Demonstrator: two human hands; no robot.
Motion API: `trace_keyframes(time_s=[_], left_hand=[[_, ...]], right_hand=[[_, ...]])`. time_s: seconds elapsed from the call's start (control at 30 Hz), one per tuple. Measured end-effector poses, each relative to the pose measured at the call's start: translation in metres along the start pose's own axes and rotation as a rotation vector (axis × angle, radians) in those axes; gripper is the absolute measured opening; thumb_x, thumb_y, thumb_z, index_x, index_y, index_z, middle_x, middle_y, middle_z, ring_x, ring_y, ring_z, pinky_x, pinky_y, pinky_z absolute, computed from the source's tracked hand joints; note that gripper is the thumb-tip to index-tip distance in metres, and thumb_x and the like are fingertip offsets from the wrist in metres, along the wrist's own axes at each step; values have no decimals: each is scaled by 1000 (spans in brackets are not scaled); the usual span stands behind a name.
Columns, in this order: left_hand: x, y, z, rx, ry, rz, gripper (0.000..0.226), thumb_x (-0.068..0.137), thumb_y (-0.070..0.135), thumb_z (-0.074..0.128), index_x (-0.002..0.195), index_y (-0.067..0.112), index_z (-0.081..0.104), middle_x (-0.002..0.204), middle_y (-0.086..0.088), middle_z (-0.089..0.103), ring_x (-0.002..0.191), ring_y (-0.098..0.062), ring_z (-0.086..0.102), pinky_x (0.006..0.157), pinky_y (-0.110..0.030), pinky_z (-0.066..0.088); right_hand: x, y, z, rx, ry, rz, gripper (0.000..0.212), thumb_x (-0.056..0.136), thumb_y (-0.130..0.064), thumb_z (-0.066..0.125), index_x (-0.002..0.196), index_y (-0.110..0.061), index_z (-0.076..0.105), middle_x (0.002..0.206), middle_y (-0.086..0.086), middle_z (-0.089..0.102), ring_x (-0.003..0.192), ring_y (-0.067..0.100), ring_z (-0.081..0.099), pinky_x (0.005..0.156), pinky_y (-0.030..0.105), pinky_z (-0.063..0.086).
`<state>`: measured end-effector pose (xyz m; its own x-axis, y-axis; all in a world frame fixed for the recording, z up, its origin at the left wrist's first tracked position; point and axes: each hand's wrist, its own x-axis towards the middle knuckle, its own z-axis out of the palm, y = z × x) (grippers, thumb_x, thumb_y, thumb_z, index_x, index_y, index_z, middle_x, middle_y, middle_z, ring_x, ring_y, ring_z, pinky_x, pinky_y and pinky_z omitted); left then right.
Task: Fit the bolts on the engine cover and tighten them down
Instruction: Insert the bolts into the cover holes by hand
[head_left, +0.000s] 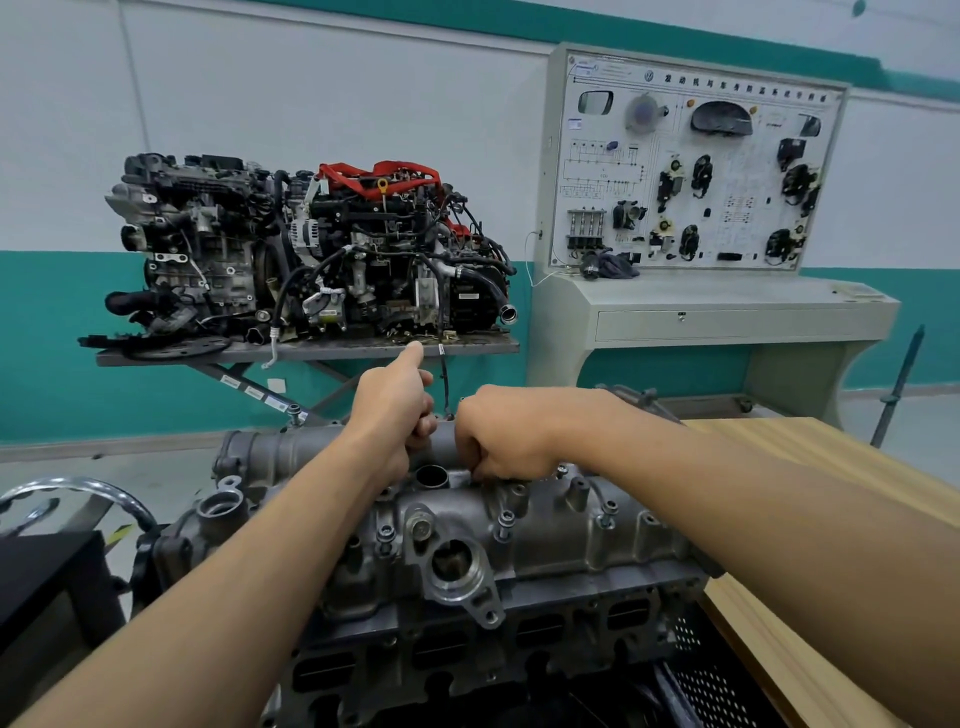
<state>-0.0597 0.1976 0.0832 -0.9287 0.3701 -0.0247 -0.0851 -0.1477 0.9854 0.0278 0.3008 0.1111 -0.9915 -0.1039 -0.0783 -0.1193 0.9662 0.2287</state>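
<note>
Grey engine cover (550, 525), left hand (395, 410) curled — forefinger out, right hand (504, 431) curled, both grasps hidden

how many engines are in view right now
3. A grey engine sits at the left of the far stand, a red-topped engine to its right, and the near engine lies under the left hand and right hand. More may be hidden outside the frame.

Training board (696, 171) | top header strip: round VW badge (648, 77), then a row of Chinese characters (748, 87) opening 发动机, the rest blurred | small print lower on board: illegible | white stickers on engine stand (306, 353) left of board: illegible
</note>
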Motion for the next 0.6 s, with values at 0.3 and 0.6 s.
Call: trace_keyframes(time_s=[0.3,0.6], left_hand=[[-2,0,0,-5,-8,1,35,101,46,48,88,13,52,40,7,38,32,-10,33,35,-18,22],[0,1,1,-9,-7,-11,37,101,47,48,88,13,51,39,7,38,31,-11,33,34,-18,22]], right_hand=[[7,0,5,-21,-73,48,40,101,-32,50,65,-15,52,66,3,54,68,27,56,64,35,46],[2,8,-1,58,-10,-2,20,88,-35,67,82,-16,72,76,1,69,74,23,63,65,33,53]])
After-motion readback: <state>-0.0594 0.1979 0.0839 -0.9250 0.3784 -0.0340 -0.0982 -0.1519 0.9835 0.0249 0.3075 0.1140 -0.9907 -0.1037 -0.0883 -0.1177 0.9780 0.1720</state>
